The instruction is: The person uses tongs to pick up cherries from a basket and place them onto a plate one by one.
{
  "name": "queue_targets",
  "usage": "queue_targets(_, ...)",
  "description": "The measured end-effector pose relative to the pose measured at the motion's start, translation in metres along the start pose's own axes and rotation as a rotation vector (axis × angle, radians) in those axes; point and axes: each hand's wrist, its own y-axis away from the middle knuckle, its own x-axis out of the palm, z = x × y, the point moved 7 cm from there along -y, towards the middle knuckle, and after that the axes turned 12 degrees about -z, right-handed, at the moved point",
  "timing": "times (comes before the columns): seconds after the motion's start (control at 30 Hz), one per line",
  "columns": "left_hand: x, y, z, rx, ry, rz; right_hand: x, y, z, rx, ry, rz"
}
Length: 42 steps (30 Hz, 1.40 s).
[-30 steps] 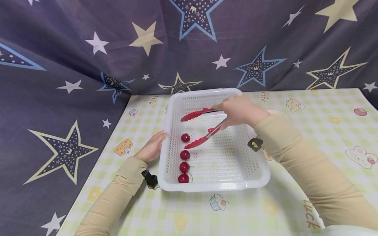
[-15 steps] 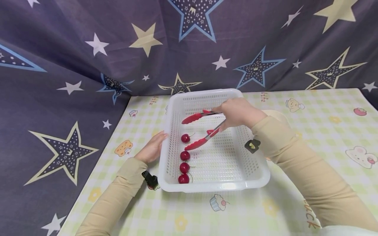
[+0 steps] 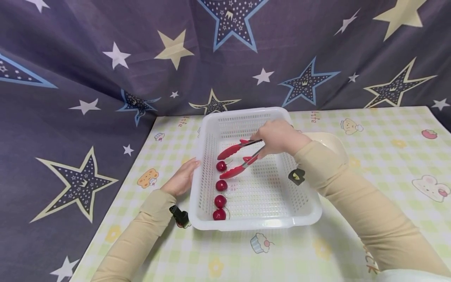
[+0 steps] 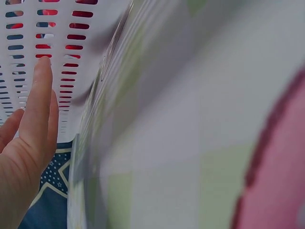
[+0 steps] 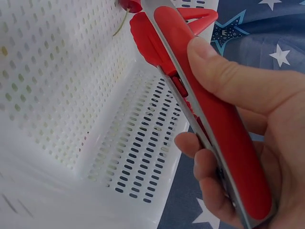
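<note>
By the right hand, red tongs are grasped at one o'clock over the white basket, their tips spread about the nine o'clock cherry; whether they are level with it cannot be told. If pressed too high, its smooth curve might be squeezed out — rolled towards six, perhaps, into the three other cherries lined up around seven to eight. Its stem, pointed at two, could be pinched instead. By the left hand nothing is gripped — straight fingers are laid against the nine o'clock wall, so the basket might be shifted.
</note>
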Motion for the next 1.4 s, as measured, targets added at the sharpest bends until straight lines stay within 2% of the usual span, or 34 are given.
queue_targets(0.43, 0.002, 0.001, -0.001, -0.008, 0.017, -0.009, 0.008, -0.001, -0.001, 0.009, -0.015, 0.057)
queue_targets(0.6, 0.0, 0.0, 0.0, -0.019, 0.012, -0.027, 0.011, -0.002, -0.002, -0.011, -0.029, 0.053)
queue_targets(1.03, 0.0, 0.001, 0.0, -0.023, -0.015, -0.025, 0.014, 0.001, -0.004, -0.04, -0.08, 0.029)
queue_targets(1.4, 0.0, 0.001, 0.001, -0.022, 0.0, -0.027, 0.006, 0.003, -0.005, -0.043, -0.111, 0.002)
